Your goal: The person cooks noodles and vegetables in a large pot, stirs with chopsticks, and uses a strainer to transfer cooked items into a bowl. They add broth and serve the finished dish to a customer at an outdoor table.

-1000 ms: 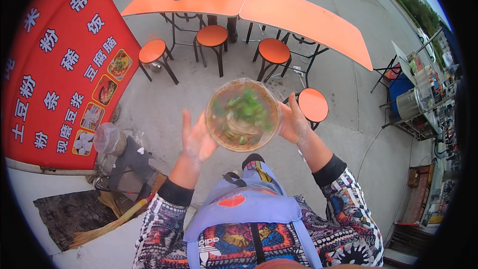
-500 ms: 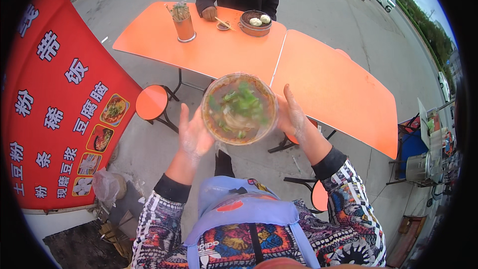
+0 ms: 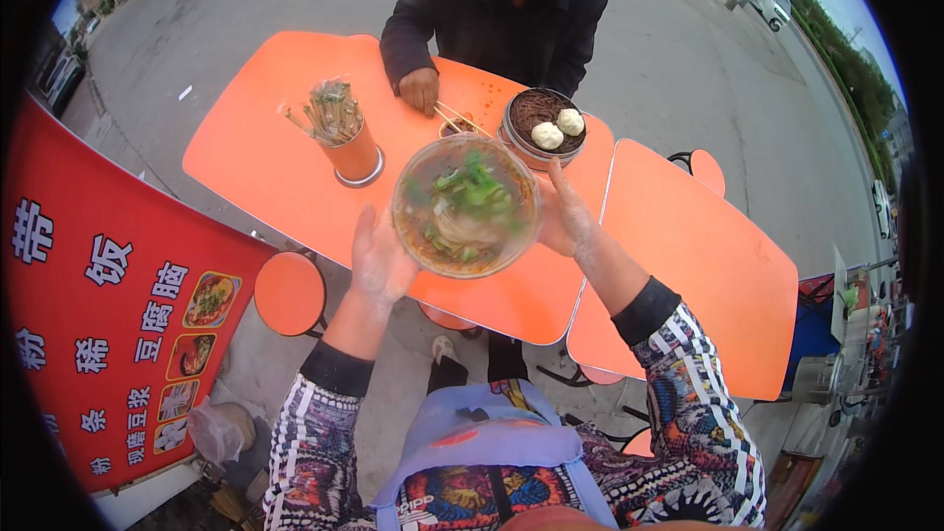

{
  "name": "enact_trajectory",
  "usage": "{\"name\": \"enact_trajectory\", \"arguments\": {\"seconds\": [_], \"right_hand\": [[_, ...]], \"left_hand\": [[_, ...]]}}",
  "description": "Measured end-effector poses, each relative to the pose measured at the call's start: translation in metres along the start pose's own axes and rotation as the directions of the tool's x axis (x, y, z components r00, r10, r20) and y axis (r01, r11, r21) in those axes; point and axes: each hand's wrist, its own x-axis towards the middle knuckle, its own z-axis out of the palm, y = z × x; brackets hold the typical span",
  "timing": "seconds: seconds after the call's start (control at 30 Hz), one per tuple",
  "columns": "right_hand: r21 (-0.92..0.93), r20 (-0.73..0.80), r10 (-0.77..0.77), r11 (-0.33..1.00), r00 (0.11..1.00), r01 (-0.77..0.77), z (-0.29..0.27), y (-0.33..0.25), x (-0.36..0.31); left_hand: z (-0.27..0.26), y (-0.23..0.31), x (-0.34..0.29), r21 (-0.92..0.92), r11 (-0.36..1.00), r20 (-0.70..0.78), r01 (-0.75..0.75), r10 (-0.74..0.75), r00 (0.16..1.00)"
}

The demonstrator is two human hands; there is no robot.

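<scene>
A round bowl of noodle soup (image 3: 466,205), topped with chopped greens, is held level between my two hands, over the near part of an orange table (image 3: 265,128). My left hand (image 3: 382,258) grips its left side with the thumb up. On the opposite side my right hand (image 3: 567,211) presses the rim, thumb also raised; the fingers under the bowl are hidden. Just beyond the bowl are a small sauce dish (image 3: 454,126) and a round steamer (image 3: 526,113) with two white buns (image 3: 548,135).
Across the table sits a person in dark clothes (image 3: 492,20), one hand on chopsticks (image 3: 467,119). A metal holder (image 3: 355,155) full of wrapped chopsticks stands left. A second orange table (image 3: 688,265) adjoins at right. An orange stool (image 3: 290,293) is beside a red banner (image 3: 118,324).
I have come closer to the table with the bowl in both hands; the bowl now overlaps the tabletop more. The seated person, steamer and chopstick holder appear larger and nearer.
</scene>
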Motion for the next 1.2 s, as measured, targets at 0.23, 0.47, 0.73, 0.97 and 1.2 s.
{"name": "enact_trajectory", "arguments": {"seconds": [0.23, 0.47, 0.73, 0.97, 1.2], "right_hand": [[0.084, 0.001, 0.078, 0.993, 0.997, -0.078, -0.030, 0.009, 0.036], [0.146, -0.019, 0.165, 0.976, 0.986, -0.161, -0.052, 0.030, 0.054], [0.223, -0.106, 0.147, 0.967, 0.983, -0.120, -0.067, 0.055, 0.085], [0.256, -0.111, 0.074, 0.966, 0.991, -0.044, -0.072, 0.056, 0.098], [0.294, -0.107, 0.106, 0.953, 0.989, -0.070, -0.067, 0.050, 0.094]], "left_hand": [[-0.025, -0.010, 0.022, -0.053, 0.997, -0.106, -0.061, 0.055, 0.993], [-0.065, -0.026, 0.034, -0.111, 0.993, -0.203, -0.044, 0.021, 0.979], [-0.108, -0.017, 0.061, -0.101, 0.995, -0.277, -0.006, -0.022, 0.961], [-0.115, 0.007, 0.085, -0.096, 0.993, -0.215, 0.069, -0.089, 0.973], [-0.115, 0.005, 0.085, 0.060, 0.998, -0.371, 0.029, -0.005, 0.929]]}}
